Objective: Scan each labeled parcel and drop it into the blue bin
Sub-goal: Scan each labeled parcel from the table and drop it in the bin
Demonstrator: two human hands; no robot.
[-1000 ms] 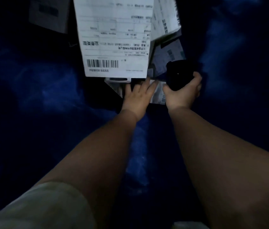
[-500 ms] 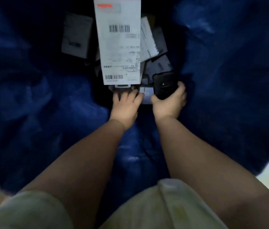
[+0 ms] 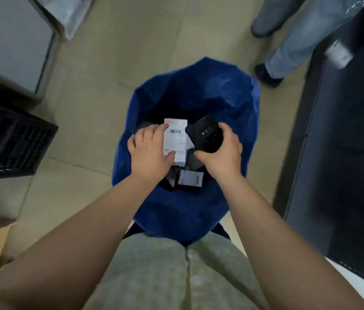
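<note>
A blue bin (image 3: 232,90), a soft bag-like sack, stands on the floor right in front of me. Over its mouth my left hand (image 3: 149,151) grips a parcel with a white barcode label (image 3: 176,139), fingers on its top edge and thumb on its lower edge. My right hand (image 3: 223,153) holds a black handheld scanner (image 3: 206,135) just to the right of the label. Deeper in the bin lie dark parcels, one with a white label (image 3: 190,179).
Another person's legs in jeans (image 3: 297,34) stand at the back right. A dark cabinet or panel (image 3: 351,153) runs down the right side. A black wire crate (image 3: 6,142) and a grey unit (image 3: 8,41) sit at the left on the tiled floor.
The view has pulled up out of the dark inside of the bin. Both hands have risen to the bin's mouth, and my left hand now grips the labeled parcel.
</note>
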